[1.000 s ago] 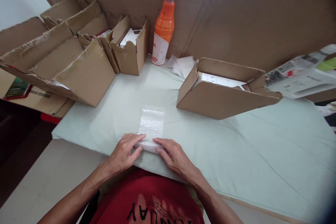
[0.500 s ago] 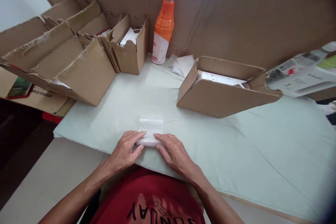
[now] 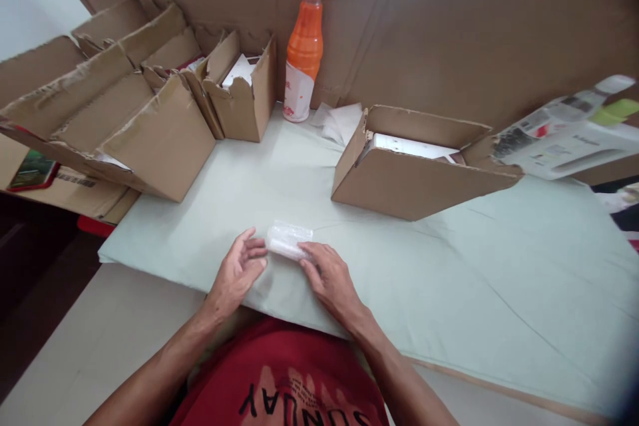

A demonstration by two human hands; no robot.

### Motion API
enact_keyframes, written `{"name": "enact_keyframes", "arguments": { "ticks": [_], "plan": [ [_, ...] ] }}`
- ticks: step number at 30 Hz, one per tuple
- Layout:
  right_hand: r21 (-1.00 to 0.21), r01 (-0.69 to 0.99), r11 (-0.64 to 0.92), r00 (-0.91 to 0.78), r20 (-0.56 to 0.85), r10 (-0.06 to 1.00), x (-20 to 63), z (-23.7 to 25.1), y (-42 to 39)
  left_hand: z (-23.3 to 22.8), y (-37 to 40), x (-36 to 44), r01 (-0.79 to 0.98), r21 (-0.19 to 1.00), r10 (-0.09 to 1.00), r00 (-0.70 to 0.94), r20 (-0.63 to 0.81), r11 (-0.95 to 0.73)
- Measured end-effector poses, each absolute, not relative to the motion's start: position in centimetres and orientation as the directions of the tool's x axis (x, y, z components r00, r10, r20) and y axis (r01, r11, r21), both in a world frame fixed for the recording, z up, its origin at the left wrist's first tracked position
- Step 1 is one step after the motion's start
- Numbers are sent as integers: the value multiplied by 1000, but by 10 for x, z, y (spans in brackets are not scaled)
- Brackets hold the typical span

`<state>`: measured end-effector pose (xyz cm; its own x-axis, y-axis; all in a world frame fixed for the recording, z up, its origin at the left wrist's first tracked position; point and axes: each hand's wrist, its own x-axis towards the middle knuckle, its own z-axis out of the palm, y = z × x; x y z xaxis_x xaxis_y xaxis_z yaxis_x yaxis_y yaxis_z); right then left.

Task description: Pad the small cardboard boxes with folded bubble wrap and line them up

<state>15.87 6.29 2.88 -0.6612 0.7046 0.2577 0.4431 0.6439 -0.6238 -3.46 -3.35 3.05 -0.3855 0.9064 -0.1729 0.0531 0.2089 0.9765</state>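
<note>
The bubble-wrap roll (image 3: 288, 240) lies near the front edge of the worktop (image 3: 499, 293), long axis left-right. The right hand (image 3: 329, 277) presses it with its fingertips; the left hand (image 3: 238, 271), open, is just beside its left end.

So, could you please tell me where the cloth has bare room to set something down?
The green cloth lies bare right of the right hand, below the open box. Another patch separates the bubble-wrap roll from the orange bottle. The left boxes crowd together.
</note>
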Motion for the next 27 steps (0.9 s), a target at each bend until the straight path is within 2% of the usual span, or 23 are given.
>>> {"name": "enact_keyframes", "arguments": {
  "ticks": [2, 5, 8, 10, 13, 15, 18, 20, 24, 27],
  "plan": [
    [-723, 392, 569, -660, 210, 721, 163, 31, 59, 29, -37, -27, -170, 967, 916, -324, -239, 192],
    [-788, 342, 512, -688, 161, 707, 173, 36, 53, 31, -34, -16, -310, 931, 914, -289, -284, 192],
    [-808, 370, 459, -620, 153, 769, 187, 40, 53, 39, -28, -7, -332, 923, 932, -228, -280, 196],
    [-854, 370, 367, -596, 85, 798, 196, 41, 55, 45, -24, -1, -309, 931, 949, -181, -257, 193],
    [-925, 322, 202, -643, -57, 764, 210, 48, 59, 48, -19, 7, -254, 947, 963, -131, -237, 198],
    [-934, 320, 162, -636, -85, 767, 222, 60, 64, 46, -13, 10, -234, 957, 979, -67, -194, 173],
    [-905, 359, 228, -572, -20, 820, 248, 95, 78, 46, 6, 9, -199, 980, 999, -7, -33, 31],
    [-861, 395, 320, -501, 90, 861, 269, 128, 97, 49, 27, 6, -132, 989, 997, -44, 61, -66],
    [-731, 505, 458, -293, 354, 888, 289, 196, 158, 50, 88, 10, 66, 993, 976, -185, 113, -102],
    [-644, 613, 457, -267, 375, 888, 274, 228, 214, 34, 133, 25, 159, 980, 966, -210, 152, -120]
  ]
}}
